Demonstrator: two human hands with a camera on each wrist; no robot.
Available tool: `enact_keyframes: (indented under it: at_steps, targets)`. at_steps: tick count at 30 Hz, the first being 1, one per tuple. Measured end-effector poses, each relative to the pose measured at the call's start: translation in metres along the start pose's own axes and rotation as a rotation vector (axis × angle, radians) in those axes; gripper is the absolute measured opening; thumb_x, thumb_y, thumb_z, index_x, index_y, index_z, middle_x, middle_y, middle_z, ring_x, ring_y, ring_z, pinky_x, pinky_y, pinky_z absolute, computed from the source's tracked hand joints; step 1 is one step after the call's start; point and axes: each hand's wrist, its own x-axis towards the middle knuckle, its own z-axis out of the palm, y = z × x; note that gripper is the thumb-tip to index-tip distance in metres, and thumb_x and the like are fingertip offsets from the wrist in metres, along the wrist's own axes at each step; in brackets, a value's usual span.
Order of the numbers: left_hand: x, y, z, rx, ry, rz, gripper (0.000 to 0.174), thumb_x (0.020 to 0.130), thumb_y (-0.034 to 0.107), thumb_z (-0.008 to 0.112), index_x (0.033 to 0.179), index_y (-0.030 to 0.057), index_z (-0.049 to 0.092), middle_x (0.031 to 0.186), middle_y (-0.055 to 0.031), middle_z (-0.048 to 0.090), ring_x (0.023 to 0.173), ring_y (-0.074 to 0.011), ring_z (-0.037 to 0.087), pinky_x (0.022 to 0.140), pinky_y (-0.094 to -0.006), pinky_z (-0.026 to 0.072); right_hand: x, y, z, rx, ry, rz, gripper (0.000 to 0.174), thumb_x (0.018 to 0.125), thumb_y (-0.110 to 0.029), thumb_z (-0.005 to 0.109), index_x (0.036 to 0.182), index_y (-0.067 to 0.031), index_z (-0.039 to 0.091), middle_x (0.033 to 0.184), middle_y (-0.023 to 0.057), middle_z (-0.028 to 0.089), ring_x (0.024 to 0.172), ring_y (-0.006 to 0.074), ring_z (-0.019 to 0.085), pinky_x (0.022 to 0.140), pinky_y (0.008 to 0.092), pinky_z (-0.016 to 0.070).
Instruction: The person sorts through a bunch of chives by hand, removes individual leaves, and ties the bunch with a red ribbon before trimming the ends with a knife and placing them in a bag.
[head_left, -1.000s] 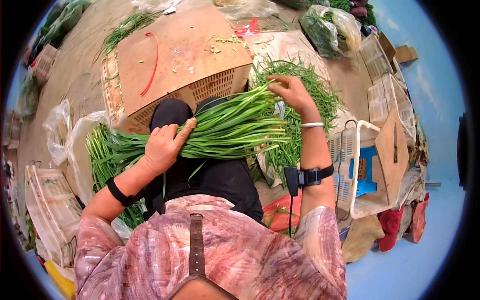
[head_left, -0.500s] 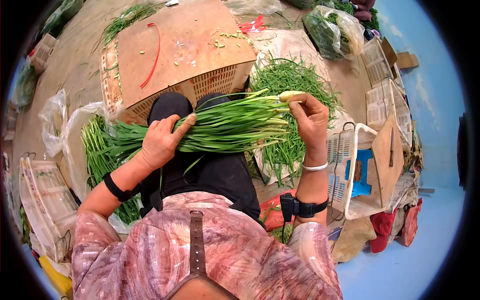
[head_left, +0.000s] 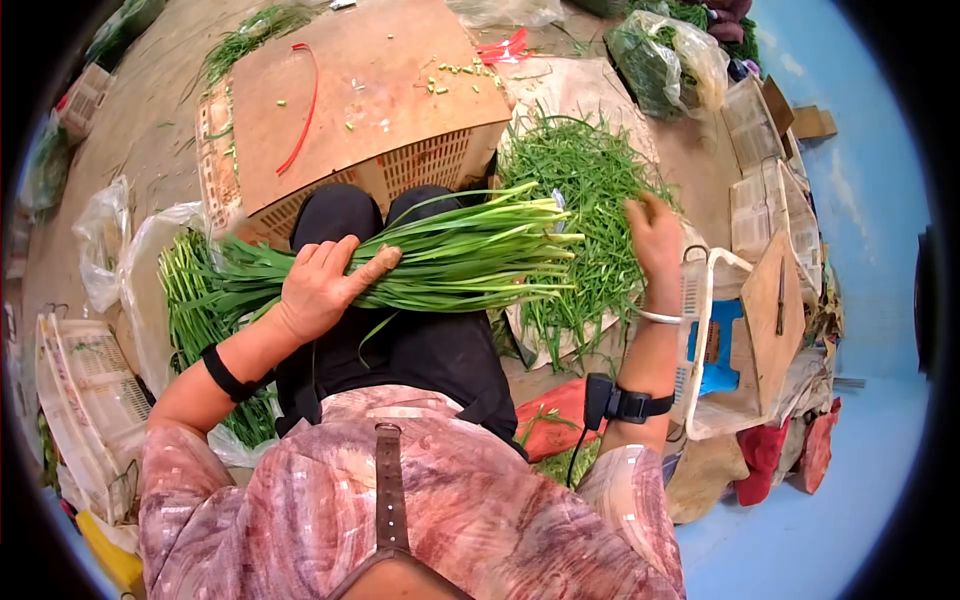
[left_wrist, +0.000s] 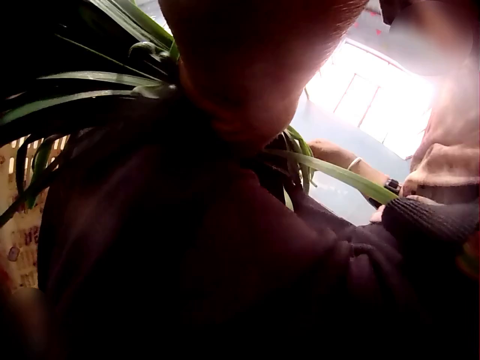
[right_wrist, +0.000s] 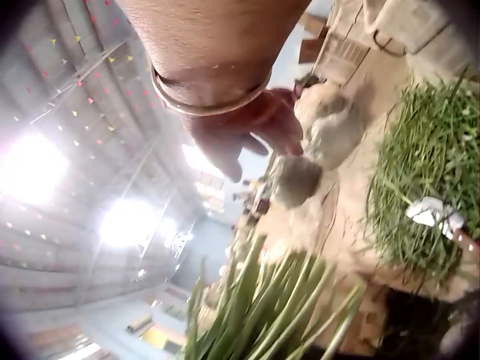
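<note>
A thick bunch of garlic chives, long flat leaves with pale stem ends toward the right, lies across the person's lap. The left hand grips it near the middle, thumb along the top. In the left wrist view that hand is dark, with a few leaves sticking out beside it. Off the stem ends, over a heap of loose green trimmings, the right hand is held with loosely extended fingers and nothing visible in them. The right wrist view shows this hand above the stem ends.
A brown board on a plastic crate stands before the knees, with a red strip and small cut pieces on it. More chives lie in plastic at the left. A white crate with a blue stool stands right.
The right hand was at the stem ends, then pinched a pale bit there. It has since moved right, away from the bunch, and its fingers have spread. The left hand keeps its grip.
</note>
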Motion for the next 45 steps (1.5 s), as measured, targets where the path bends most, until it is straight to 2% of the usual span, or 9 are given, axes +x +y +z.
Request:
enact_keyframes:
  at_steps: [3,4,10,17,20,26,32,42,45]
  targets:
    - [0.003,-0.002,0.001,0.045,0.012,0.038,0.070,0.066,0.001,0.054,0.133,0.0158,0.041,0.101,-0.0136,0.054,0.076,-0.0236,0.053,0.065,-0.0333,0.0396,-0.049,-0.054,0.038,0.224,-0.299,-0.160,0.041,0.075,-0.020,0.069,0.110,-0.0015,0.057,0.087,0.0142,0.063,0.072,0.0206,0.060,0.064,0.0312,0.0475]
    - [0.000,-0.005,0.005,-0.033,0.073,-0.053,0.073,0.064,0.000,0.057,0.133,0.0117,0.039,0.101,-0.0133,0.055,0.077,-0.0247,0.054,0.066,-0.0338,0.0403,-0.061,-0.053,0.047,-0.034,0.039,-0.586,0.036,0.072,-0.015,0.070,0.104,-0.0030,0.058,0.082,0.0139,0.061,0.068,0.0228,0.058,0.062,0.0303,0.0476]
    - [0.009,-0.021,0.019,-0.278,0.394,-0.407,0.080,0.058,-0.002,0.064,0.133,0.0032,0.037,0.094,-0.0124,0.059,0.080,-0.0292,0.056,0.068,-0.0356,0.0421,-0.139,-0.111,0.001,0.431,-0.067,-0.819,0.019,0.063,0.006,0.066,0.079,-0.0032,0.063,0.080,0.0107,0.061,0.073,0.0246,0.060,0.064,0.0313,0.0494]
    - [0.008,-0.025,0.018,0.042,0.197,-0.167,0.063,0.059,0.007,0.066,0.120,0.0197,0.056,0.094,-0.0067,0.057,0.078,-0.0233,0.055,0.068,-0.0332,0.0383,-0.131,-0.042,0.016,0.294,-0.377,-0.361,0.018,0.072,-0.002,0.065,0.089,-0.0061,0.064,0.086,0.0098,0.063,0.075,0.0239,0.061,0.065,0.0303,0.0487]
    - [0.008,-0.023,0.016,0.057,0.209,-0.108,0.062,0.059,0.007,0.065,0.119,0.0198,0.057,0.094,-0.0065,0.056,0.078,-0.0231,0.055,0.068,-0.0336,0.0382,-0.095,-0.041,0.005,0.259,-0.096,-0.186,0.021,0.074,-0.005,0.064,0.094,-0.0019,0.063,0.092,0.0132,0.064,0.081,0.0208,0.062,0.069,0.0321,0.0494]
    - [0.009,-0.021,0.019,0.100,0.251,-0.097,0.059,0.066,0.003,0.056,0.121,0.0240,0.055,0.092,-0.0055,0.055,0.075,-0.0196,0.054,0.066,-0.0314,0.0375,-0.048,-0.077,0.056,0.344,-0.315,-0.374,0.040,0.071,-0.009,0.069,0.109,-0.0043,0.057,0.095,0.0166,0.061,0.081,0.0273,0.061,0.070,0.0352,0.0491]
    - [0.002,-0.028,0.029,-0.148,0.416,-0.248,0.067,0.064,0.014,0.067,0.127,0.0009,0.045,0.097,-0.0102,0.059,0.083,-0.0273,0.055,0.071,-0.0343,0.0392,-0.127,-0.092,0.040,0.299,-0.091,-0.855,0.030,0.065,-0.002,0.067,0.094,-0.0082,0.064,0.079,0.0089,0.058,0.067,0.0252,0.057,0.059,0.0332,0.0462]
    - [0.009,-0.025,0.023,0.005,0.270,-0.137,0.051,0.064,0.022,0.066,0.114,0.0155,0.060,0.083,-0.0016,0.056,0.073,-0.0189,0.053,0.067,-0.0316,0.0371,-0.126,-0.036,-0.001,0.116,-0.411,-0.449,0.024,0.074,-0.002,0.065,0.098,-0.0042,0.062,0.081,0.0083,0.062,0.069,0.0181,0.061,0.062,0.0266,0.0483]
    - [0.011,-0.021,0.020,0.008,0.305,-0.127,0.048,0.066,0.020,0.064,0.114,0.0162,0.060,0.084,-0.0018,0.056,0.073,-0.0185,0.053,0.066,-0.0314,0.0368,-0.082,-0.030,0.006,0.304,-0.137,-0.184,0.028,0.079,-0.004,0.062,0.106,0.0004,0.058,0.086,0.0086,0.064,0.072,0.0117,0.059,0.063,0.0243,0.0483]
